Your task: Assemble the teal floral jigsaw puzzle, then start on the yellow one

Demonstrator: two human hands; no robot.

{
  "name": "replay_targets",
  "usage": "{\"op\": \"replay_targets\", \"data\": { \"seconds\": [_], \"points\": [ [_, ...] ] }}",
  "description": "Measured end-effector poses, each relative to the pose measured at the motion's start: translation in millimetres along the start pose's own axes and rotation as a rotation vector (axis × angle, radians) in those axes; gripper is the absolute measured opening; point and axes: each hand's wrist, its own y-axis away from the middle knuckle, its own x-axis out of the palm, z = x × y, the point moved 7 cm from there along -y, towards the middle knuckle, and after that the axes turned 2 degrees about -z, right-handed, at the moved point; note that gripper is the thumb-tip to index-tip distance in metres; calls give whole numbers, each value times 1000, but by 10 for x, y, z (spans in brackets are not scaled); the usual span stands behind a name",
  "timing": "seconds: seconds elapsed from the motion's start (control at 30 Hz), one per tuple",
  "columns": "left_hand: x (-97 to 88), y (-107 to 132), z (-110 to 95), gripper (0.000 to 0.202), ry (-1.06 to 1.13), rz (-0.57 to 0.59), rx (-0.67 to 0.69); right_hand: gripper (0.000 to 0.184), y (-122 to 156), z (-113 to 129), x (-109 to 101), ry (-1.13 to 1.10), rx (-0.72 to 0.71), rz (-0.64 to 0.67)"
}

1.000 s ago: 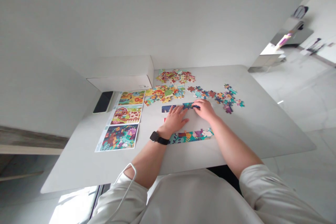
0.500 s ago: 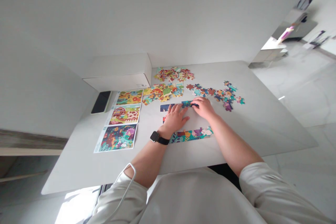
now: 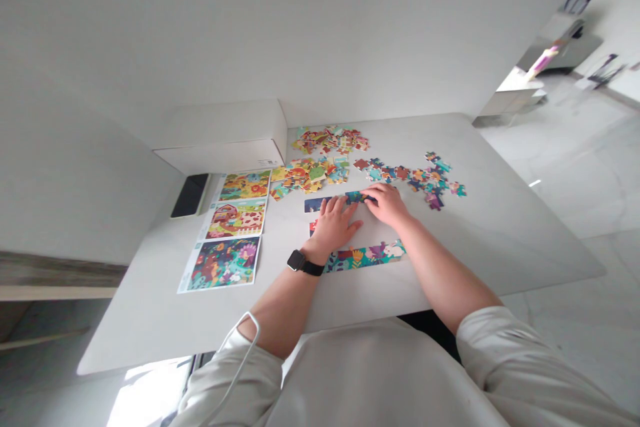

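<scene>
My left hand (image 3: 334,223), with a black watch (image 3: 297,260) on its wrist, lies flat with spread fingers over the dark blue puzzle strip (image 3: 314,205). At the strip's right end, the thumb and fingertips of my right hand (image 3: 386,203) close around a dark puzzle piece (image 3: 371,199), mostly covered by them. A bit of red puzzle (image 3: 313,228) peeks out beside my left hand. Nearer my body lies a joined bottom strip (image 3: 370,255) with plants and a white animal; its left end is partly behind my left wrist.
Loose dark pieces (image 3: 433,180) are scattered at right. Behind are a yellow-green pile (image 3: 313,173) and a red-pink pile (image 3: 330,140). Picture sheets (image 3: 235,219), a phone (image 3: 190,195) and a white box (image 3: 220,137) occupy the table's left side.
My right fingers have shifted slightly at the strip's right end, and less of the dark piece shows beneath them. My left hand stays almost in place.
</scene>
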Motion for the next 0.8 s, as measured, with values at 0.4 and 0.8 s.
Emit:
{"op": "replay_targets", "data": {
  "seconds": [0.4, 0.8],
  "points": [
    [-2, -13, 3, 56, 23, -9, 26, 35, -1, 30, 36, 72, 35, 31],
    [-1, -19, 57, 54, 44, -72, 78, 42, 23, 46, -11, 89, 44, 57]
  ]
}}
